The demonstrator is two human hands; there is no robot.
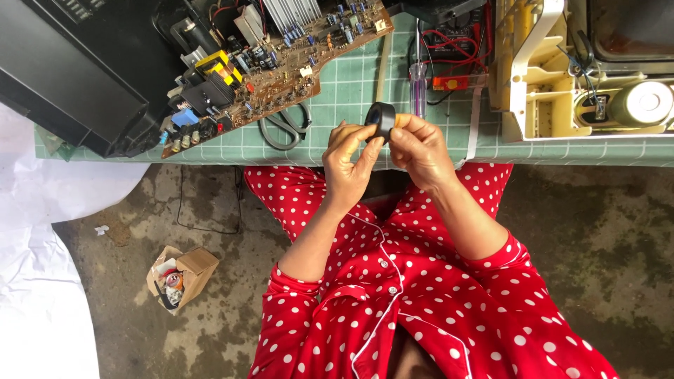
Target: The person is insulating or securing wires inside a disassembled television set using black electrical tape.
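A brown circuit board [281, 67] lies on the green checked table [351, 91], scissors [286, 126] just beside it. A small cardboard box [181, 275] sits on the floor

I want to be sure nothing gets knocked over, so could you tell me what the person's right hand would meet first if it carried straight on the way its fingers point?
The right hand points up-left; holding the black tape roll, it would probably meet the screwdriver first, though depth is unclear.
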